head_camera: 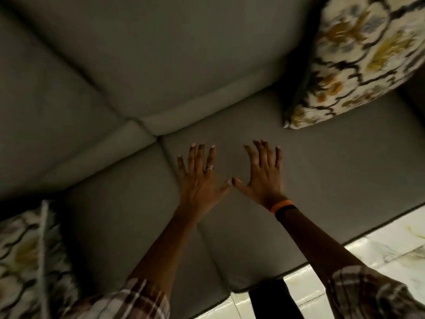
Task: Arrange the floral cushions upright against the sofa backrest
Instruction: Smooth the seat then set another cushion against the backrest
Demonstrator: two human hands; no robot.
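Note:
A floral cushion (pixel 358 58) with yellow and grey flowers stands upright at the top right, leaning on the grey sofa backrest (pixel 161 54). A second floral cushion (pixel 25 256) lies at the lower left edge of the seat, partly cut off by the frame. My left hand (pixel 200 178), wearing a ring, and my right hand (pixel 264 173), with an orange wristband, lie flat and spread side by side on the grey seat cushion (pixel 333 176), thumbs nearly touching. Neither hand holds anything.
The sofa has two seat cushions and two back cushions that meet at a seam near the middle. A pale marble-like floor (pixel 379 249) shows at the lower right past the seat's front edge. A dark leg (pixel 273 300) stands against it.

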